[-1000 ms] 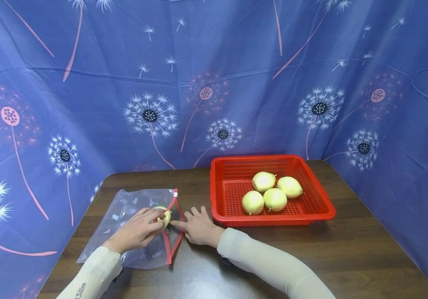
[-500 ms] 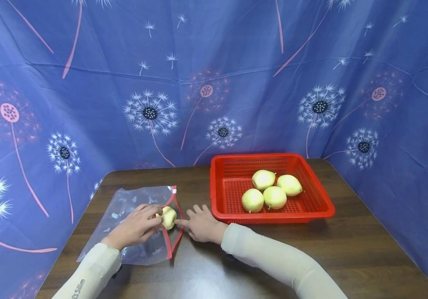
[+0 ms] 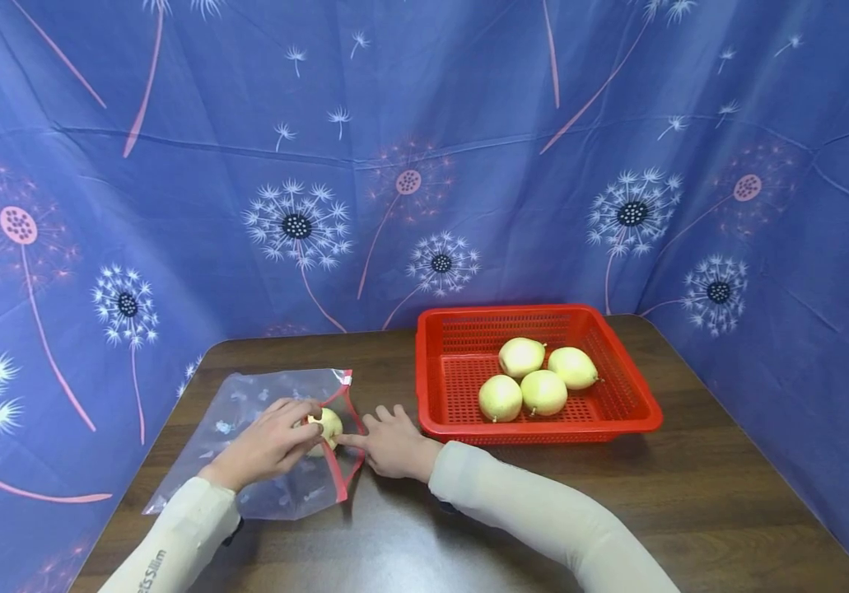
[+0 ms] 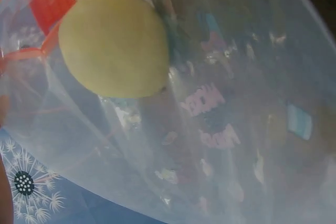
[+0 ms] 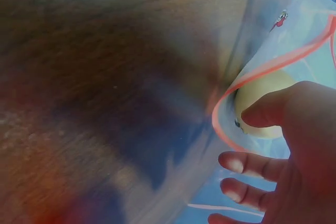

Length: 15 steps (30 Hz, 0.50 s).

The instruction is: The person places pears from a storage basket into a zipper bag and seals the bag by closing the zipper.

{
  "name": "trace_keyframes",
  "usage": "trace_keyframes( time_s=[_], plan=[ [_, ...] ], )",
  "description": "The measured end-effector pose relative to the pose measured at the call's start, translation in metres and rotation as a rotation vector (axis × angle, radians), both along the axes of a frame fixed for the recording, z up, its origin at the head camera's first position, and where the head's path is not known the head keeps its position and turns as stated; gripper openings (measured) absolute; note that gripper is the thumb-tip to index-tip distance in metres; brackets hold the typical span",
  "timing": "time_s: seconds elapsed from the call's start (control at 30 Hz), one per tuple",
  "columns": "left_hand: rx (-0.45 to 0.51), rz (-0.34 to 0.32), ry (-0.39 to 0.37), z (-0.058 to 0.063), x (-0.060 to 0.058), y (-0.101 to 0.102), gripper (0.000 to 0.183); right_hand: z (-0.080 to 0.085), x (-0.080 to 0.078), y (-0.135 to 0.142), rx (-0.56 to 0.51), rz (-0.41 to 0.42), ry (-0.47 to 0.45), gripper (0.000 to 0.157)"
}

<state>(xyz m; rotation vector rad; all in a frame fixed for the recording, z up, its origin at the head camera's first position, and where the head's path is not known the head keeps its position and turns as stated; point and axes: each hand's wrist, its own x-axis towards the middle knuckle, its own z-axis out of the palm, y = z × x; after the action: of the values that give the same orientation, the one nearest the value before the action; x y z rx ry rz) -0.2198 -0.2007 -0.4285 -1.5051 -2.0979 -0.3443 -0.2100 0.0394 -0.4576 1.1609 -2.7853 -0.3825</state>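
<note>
A clear zip bag (image 3: pixel 220 449) with red zip strips lies flat on the table, its mouth facing right. My left hand (image 3: pixel 264 441) is at that mouth, pinching the upper strip and holding it raised. Just inside the opening sits a pale yellow pear (image 3: pixel 333 422), partly hidden behind the left fingers. From the right, my right hand (image 3: pixel 397 445) reaches in with its index finger extended against the pear, the other fingers loosely spread. The left wrist view shows the pear (image 4: pixel 113 43) through the bag's film; in the right wrist view a finger overlaps the pear (image 5: pixel 265 85).
To the right stands a red plastic basket (image 3: pixel 543 429) with several pears (image 3: pixel 545 392) in it. The brown wooden table (image 3: pixel 706 486) ends at a blue dandelion-print cloth (image 3: pixel 513 206) hanging behind and at both sides.
The pear first slipped rightward out toward the bag's mouth, then moved back left, deeper under the upper strip. My right hand followed it, first right, then left. The basket stays put.
</note>
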Motion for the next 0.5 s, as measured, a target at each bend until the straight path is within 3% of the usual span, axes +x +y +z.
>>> trace_keyframes(
  time_s=[0.5],
  plan=[
    [0.072, 0.012, 0.018, 0.0106, -0.0013, -0.0038, 0.033, 0.0061, -0.0004, 0.0015, 0.020, -0.011, -0.042, 0.060]
  ],
)
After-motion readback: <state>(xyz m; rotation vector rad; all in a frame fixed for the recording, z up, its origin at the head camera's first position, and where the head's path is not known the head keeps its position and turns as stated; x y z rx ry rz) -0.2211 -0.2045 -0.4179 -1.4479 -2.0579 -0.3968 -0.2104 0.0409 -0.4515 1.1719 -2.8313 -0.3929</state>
